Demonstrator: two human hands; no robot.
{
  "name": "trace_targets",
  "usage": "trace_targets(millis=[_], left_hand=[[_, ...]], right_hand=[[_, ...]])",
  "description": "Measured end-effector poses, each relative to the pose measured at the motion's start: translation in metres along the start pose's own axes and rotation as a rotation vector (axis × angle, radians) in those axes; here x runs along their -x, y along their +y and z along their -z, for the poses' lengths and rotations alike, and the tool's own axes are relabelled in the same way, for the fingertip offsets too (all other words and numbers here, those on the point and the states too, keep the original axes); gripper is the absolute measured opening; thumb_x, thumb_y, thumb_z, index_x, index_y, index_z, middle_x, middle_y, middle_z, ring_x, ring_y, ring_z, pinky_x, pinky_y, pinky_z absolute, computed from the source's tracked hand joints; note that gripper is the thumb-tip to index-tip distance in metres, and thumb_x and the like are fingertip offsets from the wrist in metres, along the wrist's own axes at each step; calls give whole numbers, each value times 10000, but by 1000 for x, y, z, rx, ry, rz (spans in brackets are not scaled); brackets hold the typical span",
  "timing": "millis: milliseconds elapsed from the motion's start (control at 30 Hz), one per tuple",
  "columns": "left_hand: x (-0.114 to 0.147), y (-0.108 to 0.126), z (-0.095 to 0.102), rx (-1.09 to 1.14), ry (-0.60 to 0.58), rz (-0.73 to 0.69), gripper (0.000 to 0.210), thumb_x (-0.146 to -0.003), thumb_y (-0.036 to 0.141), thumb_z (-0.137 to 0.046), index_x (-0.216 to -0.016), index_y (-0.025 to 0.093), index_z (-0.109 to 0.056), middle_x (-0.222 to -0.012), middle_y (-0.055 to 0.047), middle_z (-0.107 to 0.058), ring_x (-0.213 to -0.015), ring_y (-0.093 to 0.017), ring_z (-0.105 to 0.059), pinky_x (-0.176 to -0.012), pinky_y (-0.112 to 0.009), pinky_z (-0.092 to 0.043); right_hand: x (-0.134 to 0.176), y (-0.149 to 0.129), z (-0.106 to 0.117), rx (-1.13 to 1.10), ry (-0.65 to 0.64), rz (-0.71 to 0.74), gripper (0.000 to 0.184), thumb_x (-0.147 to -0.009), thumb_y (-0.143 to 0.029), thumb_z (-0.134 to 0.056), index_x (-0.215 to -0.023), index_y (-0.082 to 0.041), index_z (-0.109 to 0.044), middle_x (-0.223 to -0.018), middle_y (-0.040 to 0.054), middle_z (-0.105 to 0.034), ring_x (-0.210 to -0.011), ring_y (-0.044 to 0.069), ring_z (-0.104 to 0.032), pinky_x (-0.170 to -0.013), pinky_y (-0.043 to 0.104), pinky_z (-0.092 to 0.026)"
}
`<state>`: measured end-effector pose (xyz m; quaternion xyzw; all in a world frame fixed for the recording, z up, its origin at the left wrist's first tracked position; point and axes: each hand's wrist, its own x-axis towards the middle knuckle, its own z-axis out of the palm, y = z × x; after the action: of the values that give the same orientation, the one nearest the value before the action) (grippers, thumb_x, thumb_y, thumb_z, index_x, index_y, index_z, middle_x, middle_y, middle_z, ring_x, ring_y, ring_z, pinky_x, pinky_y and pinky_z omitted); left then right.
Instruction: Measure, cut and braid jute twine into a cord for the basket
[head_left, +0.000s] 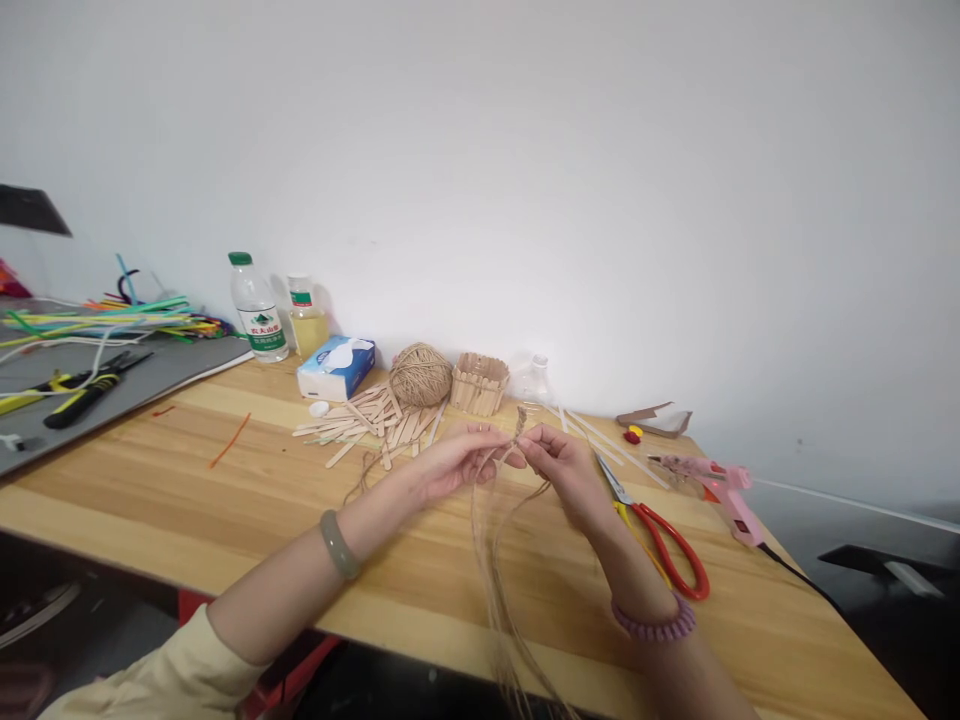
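Note:
Between my two hands is jute twine [520, 420], with a short braided piece standing up above the fingertips. Its loose strands hang down past the table's front edge. My left hand [474, 462] pinches the twine from the left, fingers curled. From the right, my right hand [559, 465] pinches it at nearly the same spot, fingertips almost meeting the left ones. Behind the hands sit a ball of twine [421, 375] and a small basket of wooden sticks [480, 384]. Scissors [652, 535] with red and yellow handles lie beside my right wrist.
Loose craft sticks [367, 420] are piled left of the hands. A tissue box [337, 367], a water bottle [259, 310] and a jar [307, 318] stand at the back. Glue sticks [600, 440] and a pink glue gun [724, 488] lie right. Pliers [82, 392] and pipe cleaners [142, 318] are far left.

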<state>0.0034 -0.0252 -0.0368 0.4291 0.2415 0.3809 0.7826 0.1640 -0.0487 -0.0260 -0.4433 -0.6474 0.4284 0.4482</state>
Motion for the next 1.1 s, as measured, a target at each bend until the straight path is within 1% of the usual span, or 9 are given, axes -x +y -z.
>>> trace_targets(millis=[67, 133, 300, 400, 533, 633, 767, 933, 1100], left_hand=[[-1, 1, 2, 97, 8, 71, 132, -751, 209, -573, -717, 88, -613, -640, -74, -648, -465, -57, -496, -437, -157, -356], [-2, 1, 3, 133, 13, 88, 121, -761, 170, -548, -734, 82, -626, -660, -79, -650, -487, -62, -515, -454, -158, -378], [0, 0, 4, 65, -15, 56, 98, -681, 163, -650, -718, 72, -648, -687, -57, -635, -567, -79, -552, -530, -179, -423], [1, 2, 4, -43, 2, 11, 139, -621, 199, -716, -668, 86, -650, -654, -35, -620, -575, -77, -545, -561, -190, -426], [0, 5, 3, -295, 71, -103, 198, -567, 269, -747, -628, 101, -662, -609, -23, -614, -600, -98, -553, -624, -229, -440], [-3, 5, 4, -408, 94, -151, 218, -533, 284, -756, -634, 114, -664, -582, -7, -610, -562, -92, -533, -598, -232, -441], [-4, 3, 3, -505, 132, -209, 192, -542, 262, -735, -649, 119, -664, -571, -2, -613, -527, -86, -513, -559, -223, -427], [-1, 3, 0, -658, 180, -274, 162, -585, 262, -693, -659, 120, -668, -607, -17, -629, -563, -104, -516, -563, -228, -400], [-1, 0, -2, -712, 255, -320, 189, -586, 248, -691, -661, 131, -563, -555, 26, -550, -514, -85, -478, -499, -203, -349]], right_hand=[[0, 1, 1, 13, 9, 9, 262, -758, -400, -562, -683, -150, -536, -561, -35, -405, -509, 77, -305, -478, 221, -209], [-1, 1, 1, 24, 13, 18, 257, -762, -394, -558, -682, -151, -533, -562, -36, -404, -512, 79, -305, -481, 221, -212], [0, 0, 0, 37, -9, 34, 251, -777, -387, -540, -687, -153, -530, -601, -23, -444, -530, 84, -314, -493, 222, -229], [0, 0, 0, 41, -16, 34, 256, -771, -392, -546, -677, -155, -527, -580, -30, -416, -513, 81, -301, -482, 221, -219], [-1, 1, 0, 39, 2, 28, 254, -757, -398, -559, -683, -159, -521, -570, -37, -388, -506, 80, -295, -472, 219, -211], [-1, 2, 0, 34, 12, 21, 250, -752, -393, -564, -681, -157, -522, -560, -39, -375, -502, 80, -293, -468, 220, -204], [-1, 3, 0, 19, 28, 18, 239, -760, -384, -556, -699, -154, -530, -552, -42, -371, -505, 79, -299, -470, 219, -205], [-2, 4, -1, 13, 40, 8, 240, -747, -378, -570, -679, -148, -547, -528, -40, -381, -497, 78, -302, -468, 223, -202], [-3, 4, -2, -1, 51, -3, 245, -738, -387, -574, -673, -154, -542, -516, -41, -376, -486, 80, -302, -460, 227, -195]])
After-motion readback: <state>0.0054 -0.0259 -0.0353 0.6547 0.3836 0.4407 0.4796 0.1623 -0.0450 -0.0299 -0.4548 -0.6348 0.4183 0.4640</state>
